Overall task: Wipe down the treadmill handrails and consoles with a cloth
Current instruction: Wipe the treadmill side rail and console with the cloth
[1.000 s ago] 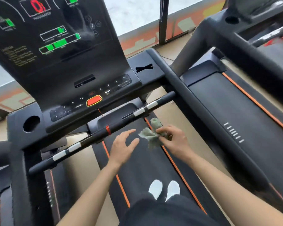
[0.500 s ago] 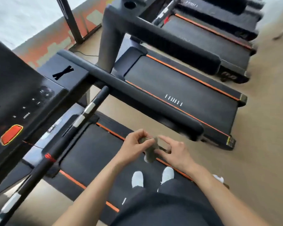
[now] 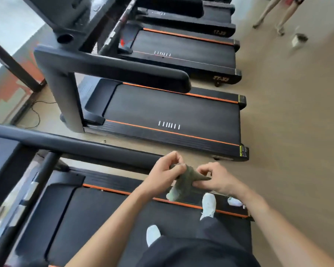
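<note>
Holding item: small grey-green soft fabric cloth, limp and light, dangling above the near treadmill's black belt. Left hand and right hand both pinch its upper edge; bunching it should give a firmer hold.

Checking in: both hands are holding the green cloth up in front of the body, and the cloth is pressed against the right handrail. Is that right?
Not quite. In the head view, the left hand and right hand both hold the green cloth, but it hangs free between them above the treadmill deck, clear of the right handrail.
</note>
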The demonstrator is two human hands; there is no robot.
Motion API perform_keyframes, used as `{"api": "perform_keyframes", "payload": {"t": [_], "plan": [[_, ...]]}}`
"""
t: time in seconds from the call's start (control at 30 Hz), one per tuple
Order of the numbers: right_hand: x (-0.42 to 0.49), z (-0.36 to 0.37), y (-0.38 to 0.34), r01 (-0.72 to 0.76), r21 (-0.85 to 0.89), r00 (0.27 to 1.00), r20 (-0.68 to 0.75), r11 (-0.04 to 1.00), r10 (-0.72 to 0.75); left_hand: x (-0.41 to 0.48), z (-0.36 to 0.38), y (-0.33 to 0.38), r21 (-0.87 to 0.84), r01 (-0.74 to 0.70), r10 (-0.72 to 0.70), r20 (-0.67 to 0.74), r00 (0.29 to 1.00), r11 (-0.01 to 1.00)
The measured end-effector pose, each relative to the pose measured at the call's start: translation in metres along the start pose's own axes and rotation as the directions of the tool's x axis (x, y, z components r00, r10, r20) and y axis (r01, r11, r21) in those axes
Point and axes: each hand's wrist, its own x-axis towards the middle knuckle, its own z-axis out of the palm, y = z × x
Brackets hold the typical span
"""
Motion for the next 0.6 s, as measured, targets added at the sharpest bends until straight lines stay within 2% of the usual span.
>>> {"api": "perform_keyframes", "payload": {"t": [0.13, 0.23, 0.37, 0.5, 0.6], "plan": [[0.018, -0.077, 0.036, -0.010, 0.048, 0.999, 0.053, 0.999, 0.008, 0.058, 0.027, 0.012, 0.065, 0.005, 0.001, -0.090, 0.996, 0.998], [0.036, -0.134, 0.053, -0.002, 0.085, 1.000, 0.027, 0.996, 0.000, 0.100, 0.047, 0.019, 0.069, 0.014, -0.002, -0.174, 0.985, 0.998], [0.069, -0.197, 0.064, 0.024, 0.217, 1.000, -0.019, 0.976, -0.020, 0.152, 0.062, 0.024, 0.060, 0.046, -0.025, -0.314, 0.949, 0.997], [0.114, -0.243, 0.066, 0.045, 0.355, 0.998, -0.061, 0.934, -0.025, 0.198, 0.061, 0.035, 0.106, 0.060, -0.003, -0.471, 0.882, 0.993], [0.152, -0.264, 0.057, 0.068, 0.536, 0.997, -0.069, 0.842, -0.036, 0.231, 0.050, 0.041, 0.150, 0.098, 0.004, -0.566, 0.824, 0.984]]}}
